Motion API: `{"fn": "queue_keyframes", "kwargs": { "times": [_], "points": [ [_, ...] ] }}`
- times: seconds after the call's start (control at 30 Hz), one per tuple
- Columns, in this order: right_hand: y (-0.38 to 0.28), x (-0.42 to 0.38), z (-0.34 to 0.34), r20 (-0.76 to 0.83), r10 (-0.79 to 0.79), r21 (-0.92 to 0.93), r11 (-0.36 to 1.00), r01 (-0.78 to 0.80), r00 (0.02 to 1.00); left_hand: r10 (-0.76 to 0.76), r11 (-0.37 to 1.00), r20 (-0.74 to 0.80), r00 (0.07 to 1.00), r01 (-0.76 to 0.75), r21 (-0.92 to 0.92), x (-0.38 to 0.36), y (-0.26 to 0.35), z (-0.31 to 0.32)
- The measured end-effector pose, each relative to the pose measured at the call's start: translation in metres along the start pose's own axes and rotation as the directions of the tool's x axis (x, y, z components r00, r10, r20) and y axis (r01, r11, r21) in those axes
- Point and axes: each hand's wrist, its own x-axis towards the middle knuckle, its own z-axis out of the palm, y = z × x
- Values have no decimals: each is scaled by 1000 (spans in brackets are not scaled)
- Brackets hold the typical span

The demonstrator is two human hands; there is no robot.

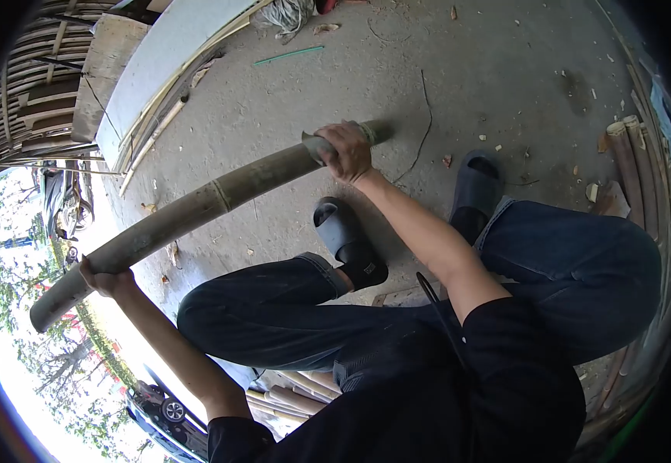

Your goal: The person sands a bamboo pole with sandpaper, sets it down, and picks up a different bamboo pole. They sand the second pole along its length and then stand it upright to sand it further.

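Observation:
A thick grey-green bamboo pole slants across the view in front of my knees, its lower end out to the left. My left hand is wrapped round it near that end. Close to the other end, my right hand is closed over the pole, pressing a curved grey-green piece against it. Whether this piece is a cloth, a pad or a strip I cannot make out. My right fingers partly hide both it and the pole beneath.
Bamboo poles lie along the right edge, and more bamboo pieces are behind my left leg. A white panel edged with thin poles stands at upper left. On the concrete floor are a green stick, a dark wire and scraps.

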Motion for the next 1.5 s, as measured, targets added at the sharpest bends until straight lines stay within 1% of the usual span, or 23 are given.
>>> {"fn": "queue_keyframes", "kwargs": {
  "times": [0.07, 0.1, 0.2, 0.3, 0.33, 0.4, 0.43, 0.5, 0.57, 0.6, 0.67, 0.73, 0.87, 0.9, 0.97, 1.0, 1.1, 1.17, 1.23, 1.3, 1.33, 1.4, 1.5],
  "points": [
    [59, -12, -25, 34, 72, -133, 989, -66, 997, 5, 1000, -20, 1000, -5, 6, 8, -9, -9],
    [65, -8, -34, 56, 130, -169, 978, -119, 990, 0, 1000, -7, 1000, 0, 1, 12, -11, -12],
    [46, -5, -20, 63, 162, -150, 977, -151, 985, -45, 999, -10, 999, 45, 13, 17, -16, -19],
    [-30, 6, 17, 62, 12, -4, 1000, -12, 998, -56, 998, -13, 998, 56, 22, 16, -15, -15],
    [-45, 10, 23, 64, 14, 1, 1000, -14, 998, -54, 998, -15, 998, 54, 26, 13, -14, -13],
    [-64, 15, 30, -26, -141, 9, 990, 142, 990, -35, 998, -62, 997, 38, 46, 7, -13, -8],
    [-51, 13, 28, -28, -202, 14, 979, 203, 979, -31, 998, -64, 997, 35, 55, 13, -12, -13],
    [-2, 3, 11, 29, -133, -72, 988, 134, 991, -101, 992, -95, 990, 108, 68, 22, -21, -20],
    [56, -12, -17, 49, -26, -194, 980, 35, 998, -86, 993, -124, 989, 96, 74, 26, -28, -31],
    [59, -10, -18, 39, -28, -192, 981, 35, 999, -74, 992, -147, 986, 87, 85, 26, -29, -31],
    [65, -13, -20, 44, 83, -213, 974, -72, 996, -69, 995, -110, 991, 77, 70, 28, -30, -31],
    [25, -6, -3, 28, 63, -181, 982, -57, 998, -90, 992, -129, 988, 100, 74, 23, -28, -27],
    [-78, 9, 43, 17, -87, -24, 996, 88, 996, -104, 992, -139, 985, 113, 58, 28, -25, -22],
    [-75, 10, 44, 13, -87, -24, 996, 87, 996, -102, 992, -136, 986, 110, 58, 29, -26, -21],
    [-65, 12, 44, 98, -153, 26, 988, 151, 983, -102, 984, -142, 985, 121, 132, 28, -26, -24],
    [-44, 8, 37, 61, -152, -18, 988, 153, 987, -102, 984, -144, 984, 121, 134, 30, -28, -29],
    [42, -7, -5, 44, -41, -170, 984, 47, 998, -234, 960, -178, 956, 256, 113, 40, -37, -46],
    [58, -4, -12, 85, -25, -162, 986, 38, 996, -206, 967, -180, 962, 228, 112, 47, -45, -56],
    [47, -6, -13, 149, 3, -163, 986, 22, 989, -191, 969, -177, 965, 215, 126, 43, -46, -55],
    [7, -1, 8, 31, -34, -67, 997, 36, 999, -177, 970, -195, 965, 204, 130, 37, -44, -45],
    [-16, 4, 19, 28, -31, -69, 997, 33, 999, -178, 970, -191, 965, 205, 132, 35, -43, -41],
    [-50, 10, 38, -13, -126, 47, 991, 127, 992, -148, 976, -164, 975, 171, 136, 33, -40, -38],
    [-29, 10, 35, 34, -97, 43, 995, 95, 995, -187, 967, -148, 971, 208, 147, 37, -39, -45]
  ]
}}
